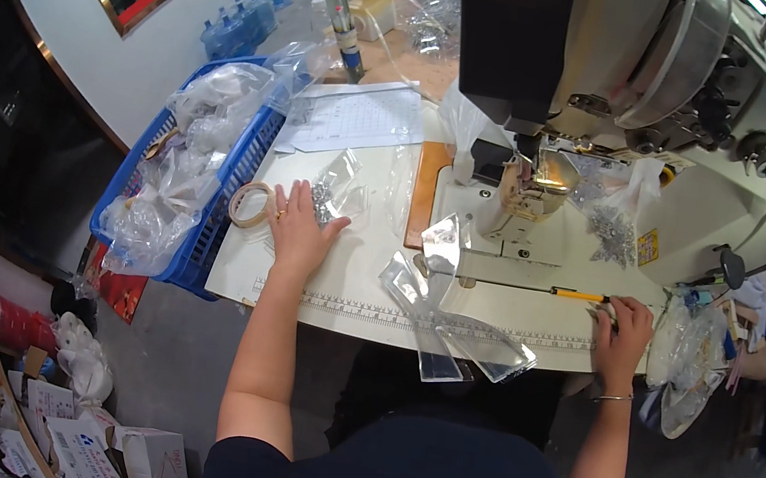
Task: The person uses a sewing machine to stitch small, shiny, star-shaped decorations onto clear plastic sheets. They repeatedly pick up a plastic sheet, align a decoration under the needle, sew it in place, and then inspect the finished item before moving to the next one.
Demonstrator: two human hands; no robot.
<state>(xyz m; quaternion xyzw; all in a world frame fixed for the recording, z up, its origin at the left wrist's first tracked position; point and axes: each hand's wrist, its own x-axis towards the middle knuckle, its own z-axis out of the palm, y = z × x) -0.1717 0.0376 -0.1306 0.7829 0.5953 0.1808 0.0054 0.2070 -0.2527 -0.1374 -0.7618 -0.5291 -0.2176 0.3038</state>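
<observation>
My left hand [301,233] lies flat on the white sewing table, fingers spread. Under and beside its fingertips are clear plastic pieces [344,182] and a small pile of shiny bits [320,198]. A roll of tan tape [250,205] sits just left of that hand. My right hand [626,332] is curled at the table's right front, its fingers at the end of a thin rod-like tool with a yellow handle [579,294]. The rod points left, across a clear plastic strip piece [435,293] with crossed ends hanging over the front edge.
A sewing machine [532,198] stands behind the strips. Small metallic bits [613,235] lie in a bag to its right. A blue basket [251,151] of plastic bags is at the left, papers [353,118] behind. A ruler strip [341,306] runs along the front edge.
</observation>
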